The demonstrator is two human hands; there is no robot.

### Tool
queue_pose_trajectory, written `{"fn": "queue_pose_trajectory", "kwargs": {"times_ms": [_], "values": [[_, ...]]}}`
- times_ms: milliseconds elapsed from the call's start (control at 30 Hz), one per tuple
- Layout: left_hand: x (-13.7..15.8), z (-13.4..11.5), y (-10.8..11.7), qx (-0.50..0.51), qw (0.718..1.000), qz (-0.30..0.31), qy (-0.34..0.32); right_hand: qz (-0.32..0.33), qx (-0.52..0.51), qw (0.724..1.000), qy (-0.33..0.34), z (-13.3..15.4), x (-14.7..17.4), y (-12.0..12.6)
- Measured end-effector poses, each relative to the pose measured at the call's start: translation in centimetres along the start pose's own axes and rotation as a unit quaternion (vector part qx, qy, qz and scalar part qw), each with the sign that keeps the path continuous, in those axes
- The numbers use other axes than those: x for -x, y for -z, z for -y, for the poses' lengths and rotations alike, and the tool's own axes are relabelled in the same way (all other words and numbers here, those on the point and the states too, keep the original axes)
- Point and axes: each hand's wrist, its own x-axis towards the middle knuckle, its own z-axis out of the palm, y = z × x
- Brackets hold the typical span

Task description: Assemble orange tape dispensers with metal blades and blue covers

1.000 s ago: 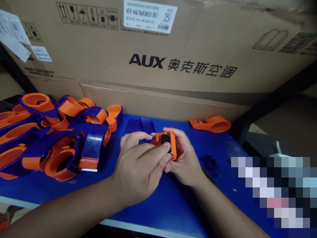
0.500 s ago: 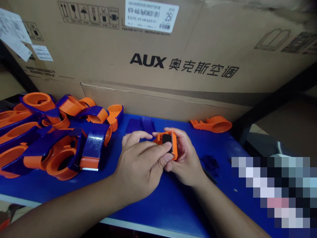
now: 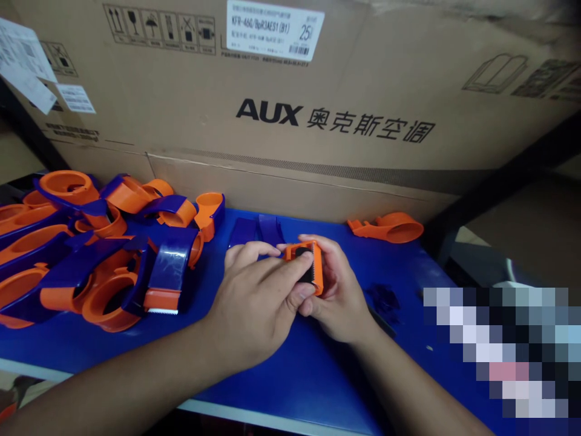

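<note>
Between my hands is an orange tape dispenser body (image 3: 319,275) with a toothed edge and a black insert (image 3: 306,272) inside its end. My right hand (image 3: 338,290) is wrapped round the dispenser from the right. My left hand (image 3: 258,303) grips it from the left, index fingertip pressed on the black insert and thumb at the lower corner. The rest of the dispenser is hidden behind my left hand. Just beyond my hands lie two dark blue plastic covers (image 3: 271,229).
Several orange-and-blue tape dispensers (image 3: 167,260) are piled on the left of the blue shelf (image 3: 258,393). One orange dispenser body (image 3: 393,229) lies at the back right. Small dark pieces (image 3: 384,301) lie right of my hands. A large cardboard box (image 3: 181,109) stands behind.
My left index finger has shifted slightly up on the black insert. Both hands keep their hold on the dispenser body, and the view has moved a little.
</note>
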Motion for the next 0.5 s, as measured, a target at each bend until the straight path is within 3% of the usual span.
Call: {"fn": "queue_pose_trajectory", "kwargs": {"times_ms": [167, 500], "values": [[-0.06, -0.06, 0.17, 0.021, 0.999, 0.021, -0.016, -0.004, -0.003, 1.0, 0.005, 0.19, -0.16, 0.27], [0.1, -0.29, -0.03, 0.017, 1.0, -0.012, -0.008, -0.008, 0.018, 1.0, 0.014, 0.66, -0.22, 0.23]]}}
